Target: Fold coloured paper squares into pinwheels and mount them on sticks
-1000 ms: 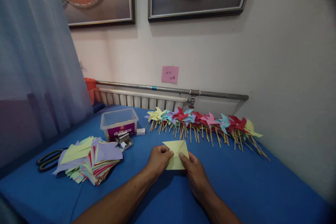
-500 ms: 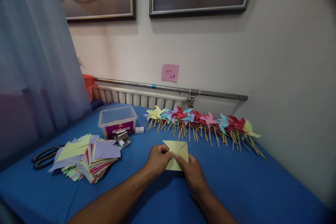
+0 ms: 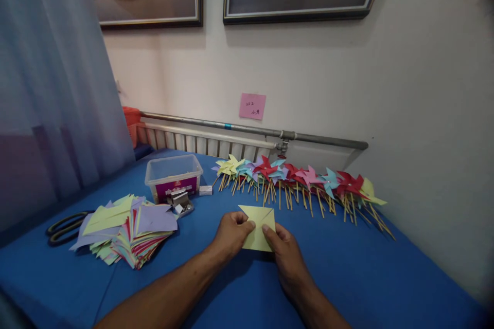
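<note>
A square of pale yellow paper [image 3: 258, 239] with diagonal slits at its upper corners is held up just above the blue table. On its left edge, my left hand [image 3: 231, 234] pinches it between thumb and bent fingers. My right hand [image 3: 284, 249] grips the right edge, its thumb lying on the front face and its fingers behind. Beyond the hands, a row of finished paper pinwheels [image 3: 309, 177] on thin wooden sticks lies along the back of the table. To the left rests a stack of coloured paper squares [image 3: 154, 220].
Black-handled scissors [image 3: 64, 229] lie partly under the paper stack. Behind it stand a clear plastic tub [image 3: 173, 167], an opened small box [image 3: 181, 203] of tiny metal pieces and a small white box [image 3: 206, 190]. A radiator [image 3: 200, 143] and pipe [image 3: 328, 140] run along the wall.
My right thumb has shifted slightly to the right across the yellow paper, away from the left thumb. Both hands keep hold of it. The view has moved a little.
</note>
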`<state>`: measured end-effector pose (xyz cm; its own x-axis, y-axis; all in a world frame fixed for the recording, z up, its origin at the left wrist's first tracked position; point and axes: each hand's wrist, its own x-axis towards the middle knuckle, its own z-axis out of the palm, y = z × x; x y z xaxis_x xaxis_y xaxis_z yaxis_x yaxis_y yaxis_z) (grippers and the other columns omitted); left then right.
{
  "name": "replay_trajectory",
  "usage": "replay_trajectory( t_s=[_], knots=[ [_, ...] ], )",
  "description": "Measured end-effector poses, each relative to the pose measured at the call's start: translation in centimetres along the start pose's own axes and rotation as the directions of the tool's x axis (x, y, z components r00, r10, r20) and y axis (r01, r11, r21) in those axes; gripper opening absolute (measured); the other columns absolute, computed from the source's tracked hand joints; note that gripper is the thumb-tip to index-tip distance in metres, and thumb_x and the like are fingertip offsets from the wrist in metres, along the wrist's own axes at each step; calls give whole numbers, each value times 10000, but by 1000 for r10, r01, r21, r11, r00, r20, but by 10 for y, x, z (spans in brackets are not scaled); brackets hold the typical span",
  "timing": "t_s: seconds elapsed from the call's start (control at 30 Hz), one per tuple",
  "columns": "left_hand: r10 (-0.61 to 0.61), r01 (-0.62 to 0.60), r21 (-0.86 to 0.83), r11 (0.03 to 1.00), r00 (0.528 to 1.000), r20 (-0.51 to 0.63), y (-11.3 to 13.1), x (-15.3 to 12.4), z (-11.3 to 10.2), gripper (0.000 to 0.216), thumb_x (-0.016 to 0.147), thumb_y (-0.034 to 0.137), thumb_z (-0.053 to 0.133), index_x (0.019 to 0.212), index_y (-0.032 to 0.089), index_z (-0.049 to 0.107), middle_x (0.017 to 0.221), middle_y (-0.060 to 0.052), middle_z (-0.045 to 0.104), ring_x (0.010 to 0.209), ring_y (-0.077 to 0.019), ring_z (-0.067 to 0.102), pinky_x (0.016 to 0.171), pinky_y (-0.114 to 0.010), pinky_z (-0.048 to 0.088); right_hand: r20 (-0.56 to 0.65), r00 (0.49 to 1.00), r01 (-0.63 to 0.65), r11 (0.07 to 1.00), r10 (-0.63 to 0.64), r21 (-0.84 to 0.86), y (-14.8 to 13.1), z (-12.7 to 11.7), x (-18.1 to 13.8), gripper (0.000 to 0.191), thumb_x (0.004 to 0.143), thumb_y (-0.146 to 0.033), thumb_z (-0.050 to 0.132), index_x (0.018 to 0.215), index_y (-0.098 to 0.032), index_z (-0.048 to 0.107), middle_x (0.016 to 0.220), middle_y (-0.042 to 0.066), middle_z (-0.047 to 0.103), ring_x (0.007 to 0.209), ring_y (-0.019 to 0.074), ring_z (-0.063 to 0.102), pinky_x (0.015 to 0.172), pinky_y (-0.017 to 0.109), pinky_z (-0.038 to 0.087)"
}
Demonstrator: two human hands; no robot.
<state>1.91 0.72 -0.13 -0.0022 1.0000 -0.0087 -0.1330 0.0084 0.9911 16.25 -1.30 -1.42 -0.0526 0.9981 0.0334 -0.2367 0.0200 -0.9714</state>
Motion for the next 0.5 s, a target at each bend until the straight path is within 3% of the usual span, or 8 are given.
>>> replay_trajectory(
  t_s=[0.5],
  knots=[
    [26,-26,29,999,1000,9,1,-1,-2,355,609,471,728,560,200,504,493,54,451,478,-87,364,489,-243,268,55,996,-82,986,74,148,-12,7,-6,519,668,-471,897,1073,-170,778,926,104,820,842,306,760,783,416,588]
  ],
)
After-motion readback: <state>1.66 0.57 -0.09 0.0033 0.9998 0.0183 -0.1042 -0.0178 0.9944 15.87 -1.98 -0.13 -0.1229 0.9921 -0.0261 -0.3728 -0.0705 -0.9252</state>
